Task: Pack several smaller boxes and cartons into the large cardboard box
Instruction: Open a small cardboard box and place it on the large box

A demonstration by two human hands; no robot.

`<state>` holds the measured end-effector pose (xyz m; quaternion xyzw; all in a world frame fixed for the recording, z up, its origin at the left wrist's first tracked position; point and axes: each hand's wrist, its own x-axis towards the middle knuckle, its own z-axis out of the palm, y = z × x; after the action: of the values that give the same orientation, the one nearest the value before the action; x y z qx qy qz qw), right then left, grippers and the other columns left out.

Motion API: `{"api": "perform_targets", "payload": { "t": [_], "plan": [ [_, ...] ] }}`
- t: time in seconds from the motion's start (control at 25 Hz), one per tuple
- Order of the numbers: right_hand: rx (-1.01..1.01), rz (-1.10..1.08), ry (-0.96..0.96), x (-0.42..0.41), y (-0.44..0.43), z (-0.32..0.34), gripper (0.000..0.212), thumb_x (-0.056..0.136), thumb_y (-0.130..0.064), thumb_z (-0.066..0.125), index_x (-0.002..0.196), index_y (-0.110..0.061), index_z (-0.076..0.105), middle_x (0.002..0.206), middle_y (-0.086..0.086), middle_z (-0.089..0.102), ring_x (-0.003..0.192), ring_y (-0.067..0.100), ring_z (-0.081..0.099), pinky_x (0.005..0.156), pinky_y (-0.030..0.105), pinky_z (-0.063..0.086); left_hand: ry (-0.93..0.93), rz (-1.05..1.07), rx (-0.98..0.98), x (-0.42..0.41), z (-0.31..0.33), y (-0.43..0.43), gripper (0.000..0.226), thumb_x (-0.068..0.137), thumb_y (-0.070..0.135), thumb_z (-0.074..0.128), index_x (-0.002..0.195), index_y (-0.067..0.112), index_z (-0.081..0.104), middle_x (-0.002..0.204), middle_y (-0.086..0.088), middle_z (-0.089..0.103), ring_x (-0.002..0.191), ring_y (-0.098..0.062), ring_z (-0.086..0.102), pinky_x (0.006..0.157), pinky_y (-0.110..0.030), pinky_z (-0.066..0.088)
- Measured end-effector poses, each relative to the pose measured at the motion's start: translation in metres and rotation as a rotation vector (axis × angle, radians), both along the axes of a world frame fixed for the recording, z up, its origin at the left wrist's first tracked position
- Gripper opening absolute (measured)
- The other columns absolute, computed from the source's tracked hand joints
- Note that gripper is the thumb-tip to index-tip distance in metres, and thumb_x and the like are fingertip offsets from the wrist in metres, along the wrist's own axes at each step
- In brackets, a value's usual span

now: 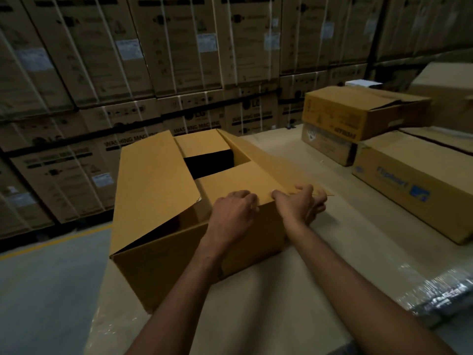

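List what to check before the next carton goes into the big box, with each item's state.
1. Opening clear: not ok; left flap and near flap fold over it.
2. Hands free: not ok; left hand curls over the large cardboard box at its near edge, right hand grips the right flap.
3. Box rests on wrapped surface: ok.
4. Room inside: cannot tell, dark.
5. Carton nearby: ok, Flipkart carton lies to the right.
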<state>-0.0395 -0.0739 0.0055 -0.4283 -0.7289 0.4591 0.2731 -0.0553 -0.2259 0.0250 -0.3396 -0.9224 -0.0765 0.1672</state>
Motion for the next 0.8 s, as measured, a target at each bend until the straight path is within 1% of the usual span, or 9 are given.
{"api": "perform_targets", "payload": {
  "t": [0.08, 0.16, 0.24, 0.36, 0.44, 0.56, 0.64, 0.68, 0.8],
  "plan": [
    [-0.358, -0.020, 0.101, -0.008, 0.007, 0.005, 0.067, 0.069, -0.029, 0.089, 0.125, -0.015, 0.055, 0.146, 0.014, 0.039, 0.126, 0.036, 0.045, 0.098, 0.045, 0.051, -0.026, 0.015, 0.015, -0.004, -0.002, 0.004, 0.041, 0.105, 0.046, 0.045, 0.138, 0.024, 0.059, 0.144, 0.002, 0.059, 0.126, -0.018, 0.058, 0.098, -0.043, 0.053],
    [-0.457, 0.031, 0.228, -0.014, 0.012, 0.008, 0.068, 0.074, -0.015, 0.086, 0.135, -0.013, 0.055, 0.142, 0.012, 0.053, 0.119, 0.030, 0.056, 0.089, 0.036, 0.053, -0.057, 0.028, 0.037, -0.008, 0.000, 0.008, 0.042, 0.104, 0.050, 0.044, 0.135, 0.026, 0.061, 0.139, 0.005, 0.061, 0.122, -0.016, 0.059, 0.097, -0.043, 0.053],
    [-0.303, 0.069, 0.307, -0.015, 0.013, 0.009, 0.066, 0.079, -0.004, 0.078, 0.140, -0.015, 0.054, 0.144, 0.007, 0.053, 0.124, 0.025, 0.056, 0.089, 0.029, 0.047, -0.087, 0.029, 0.080, -0.011, 0.003, 0.009, 0.041, 0.105, 0.050, 0.044, 0.135, 0.027, 0.061, 0.136, 0.005, 0.063, 0.119, -0.015, 0.060, 0.095, -0.043, 0.054],
    [0.062, 0.140, 0.391, -0.007, 0.008, 0.015, 0.059, 0.084, 0.008, 0.065, 0.137, -0.017, 0.059, 0.144, 0.001, 0.053, 0.131, 0.019, 0.051, 0.098, 0.022, 0.042, -0.206, 0.061, 0.264, -0.010, 0.010, 0.010, 0.047, 0.106, 0.047, 0.044, 0.147, 0.024, 0.052, 0.143, 0.002, 0.060, 0.122, -0.016, 0.059, 0.098, -0.042, 0.054],
    [0.377, 0.185, 0.392, -0.004, 0.006, 0.021, 0.041, 0.087, 0.004, 0.066, 0.120, -0.020, 0.071, 0.129, -0.002, 0.064, 0.121, 0.016, 0.055, 0.097, 0.025, 0.045, -0.302, 0.086, 0.479, -0.008, 0.021, 0.011, 0.058, 0.104, 0.056, 0.039, 0.153, 0.025, 0.043, 0.149, 0.002, 0.054, 0.126, -0.015, 0.057, 0.100, -0.043, 0.053],
    [0.721, 0.363, 0.433, -0.004, 0.004, 0.025, 0.024, 0.078, 0.005, 0.073, 0.083, -0.017, 0.080, 0.110, -0.002, 0.076, 0.102, 0.018, 0.065, 0.080, 0.027, 0.052, -0.448, 0.065, 0.812, -0.004, 0.042, 0.018, 0.074, 0.094, 0.072, 0.037, 0.150, 0.025, 0.044, 0.139, 0.010, 0.056, 0.123, -0.011, 0.058, 0.096, -0.035, 0.051],
    [0.786, 0.462, 0.423, -0.004, 0.001, 0.023, 0.020, 0.074, 0.005, 0.076, 0.077, -0.014, 0.080, 0.105, -0.001, 0.079, 0.093, 0.019, 0.070, 0.074, 0.029, 0.056, -0.480, 0.100, 0.927, 0.000, 0.050, 0.021, 0.077, 0.087, 0.080, 0.043, 0.138, 0.023, 0.052, 0.132, 0.007, 0.063, 0.117, -0.013, 0.063, 0.093, -0.034, 0.054],
    [0.789, 0.476, 0.425, -0.002, -0.001, 0.022, 0.019, 0.075, 0.005, 0.075, 0.077, -0.014, 0.078, 0.103, -0.001, 0.079, 0.090, 0.019, 0.070, 0.071, 0.031, 0.058, -0.503, 0.141, 0.981, 0.002, 0.050, 0.023, 0.070, 0.089, 0.076, 0.047, 0.133, 0.022, 0.053, 0.127, 0.005, 0.065, 0.113, -0.014, 0.065, 0.092, -0.037, 0.056],
    [0.668, 0.519, 0.409, 0.003, -0.006, 0.011, 0.028, 0.080, 0.003, 0.069, 0.086, -0.022, 0.059, 0.098, -0.004, 0.076, 0.082, 0.016, 0.068, 0.065, 0.034, 0.056, -0.575, 0.260, 1.157, 0.007, 0.038, 0.020, 0.027, 0.103, 0.041, 0.054, 0.113, 0.016, 0.060, 0.105, -0.003, 0.072, 0.095, -0.022, 0.073, 0.086, -0.050, 0.062]
  ]
}}
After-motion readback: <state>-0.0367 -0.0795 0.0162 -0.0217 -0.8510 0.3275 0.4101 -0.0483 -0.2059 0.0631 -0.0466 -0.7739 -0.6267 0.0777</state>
